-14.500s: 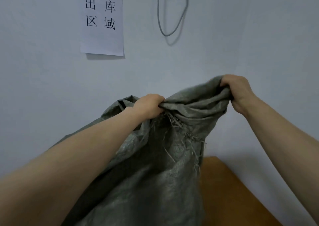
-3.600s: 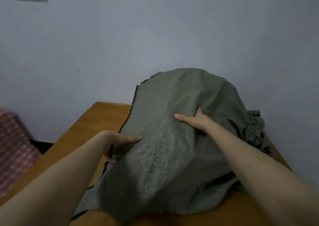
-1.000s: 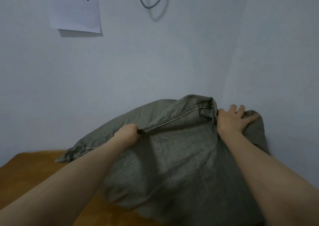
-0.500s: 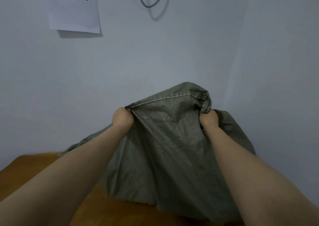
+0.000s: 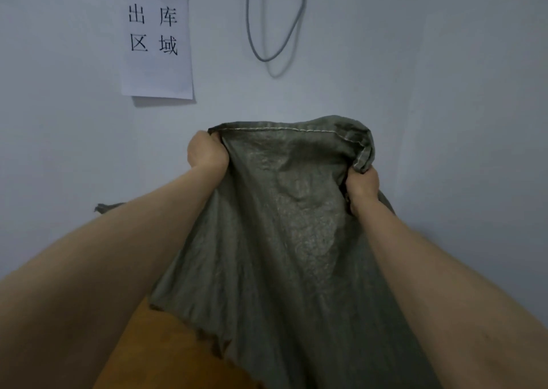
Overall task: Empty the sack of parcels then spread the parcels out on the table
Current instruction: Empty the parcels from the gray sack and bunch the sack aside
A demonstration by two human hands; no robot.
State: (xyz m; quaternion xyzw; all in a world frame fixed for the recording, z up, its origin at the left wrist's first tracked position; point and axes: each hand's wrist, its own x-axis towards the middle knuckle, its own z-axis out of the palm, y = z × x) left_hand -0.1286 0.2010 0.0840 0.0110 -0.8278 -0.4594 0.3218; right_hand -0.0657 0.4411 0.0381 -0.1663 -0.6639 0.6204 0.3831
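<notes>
The sack [image 5: 284, 240] is held raised by its stitched bottom seam, open end hanging toward the table [image 5: 166, 356], apparently so that the parcels are tipped out onto it. The left hand [image 5: 207, 151] is clenched into a fist on the seam's left corner; the right hand [image 5: 361, 187] is fisted around the bunched right corner. No parcels are visible; any released are presumably hidden behind the hanging cloth.

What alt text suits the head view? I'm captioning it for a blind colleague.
Both hands, left hand and right hand, grip a grey-green woven sack by its stitched end, lifting it over a wooden table. No parcels show.
</notes>
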